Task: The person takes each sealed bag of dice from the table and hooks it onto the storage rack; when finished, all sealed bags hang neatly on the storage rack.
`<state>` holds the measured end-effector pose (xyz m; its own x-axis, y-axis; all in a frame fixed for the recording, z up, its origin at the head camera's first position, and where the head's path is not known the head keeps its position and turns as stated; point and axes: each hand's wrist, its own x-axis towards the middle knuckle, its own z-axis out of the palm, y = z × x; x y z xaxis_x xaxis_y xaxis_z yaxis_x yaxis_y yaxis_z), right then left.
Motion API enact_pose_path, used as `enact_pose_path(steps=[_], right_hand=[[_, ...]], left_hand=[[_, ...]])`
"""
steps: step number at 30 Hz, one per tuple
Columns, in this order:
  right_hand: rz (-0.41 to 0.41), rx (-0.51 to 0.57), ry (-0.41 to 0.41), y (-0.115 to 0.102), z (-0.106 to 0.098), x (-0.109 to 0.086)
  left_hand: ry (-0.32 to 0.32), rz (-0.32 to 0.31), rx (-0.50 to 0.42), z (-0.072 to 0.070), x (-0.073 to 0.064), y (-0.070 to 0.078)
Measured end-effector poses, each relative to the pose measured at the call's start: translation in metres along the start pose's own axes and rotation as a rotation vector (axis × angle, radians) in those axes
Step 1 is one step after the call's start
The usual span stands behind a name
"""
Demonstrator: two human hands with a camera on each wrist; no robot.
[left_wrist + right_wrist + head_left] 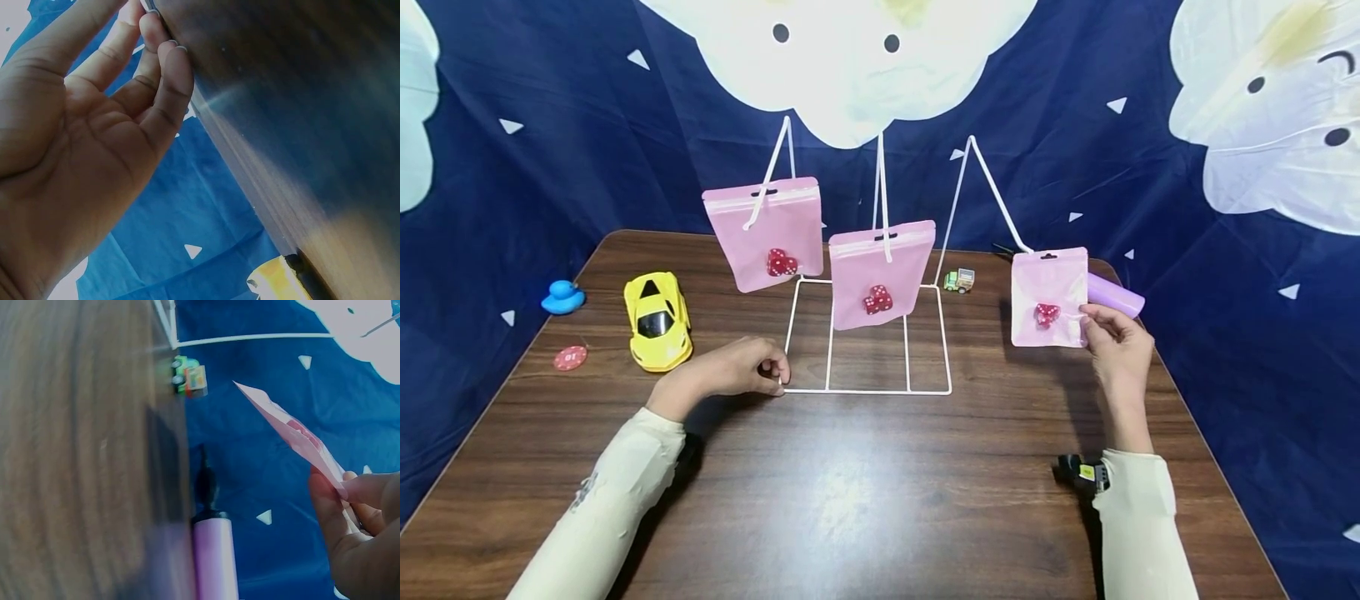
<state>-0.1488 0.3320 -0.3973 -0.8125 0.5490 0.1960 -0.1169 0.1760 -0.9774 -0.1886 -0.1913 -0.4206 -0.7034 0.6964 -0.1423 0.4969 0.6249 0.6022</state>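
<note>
A white wire display rack (867, 392) stands on the table, its three arms rising at the back. At its front left corner my left hand (747, 367) pinches the wire with curled fingers. My right hand (1120, 342) holds a small pink zip pouch (1028, 287) by its right edge between thumb and fingers. Red dice show inside the pouch. Its hang hole is near the tip of the right arm, which overlaps the pouch's top left in the head view. Two larger pink pouches with red dice, one left (741, 229) and one middle (853, 287), hang from the other arms.
A yellow toy car (657, 321), a blue rubber duck (562, 297) and a red poker chip (570, 358) are on the left. Behind the rack's right side stands a tiny toy truck (959, 280). A purple hand pump (214, 556) lies behind the right hand.
</note>
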Motion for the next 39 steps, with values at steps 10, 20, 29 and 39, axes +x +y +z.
enact_pose_path(steps=[10, 20, 29, 39], right_hand=[[-0.115, 0.190, 0.063, -0.030, -0.003, -0.015], [-0.127, 0.391, 0.086, -0.052, -0.007, -0.023], [-0.143, 0.539, 0.080, -0.064, -0.014, -0.031], [-0.164, 0.837, 0.030, -0.074, -0.020, -0.048]], left_hand=[[0.004, -0.005, -0.007, -0.002, 0.000, 0.000], [0.013, 0.000, -0.006, -0.005, 0.002, 0.001], [0.013, -0.006, 0.001, -0.008, 0.003, 0.003], [0.010, 0.002, -0.005, 0.000, -0.001, 0.001]])
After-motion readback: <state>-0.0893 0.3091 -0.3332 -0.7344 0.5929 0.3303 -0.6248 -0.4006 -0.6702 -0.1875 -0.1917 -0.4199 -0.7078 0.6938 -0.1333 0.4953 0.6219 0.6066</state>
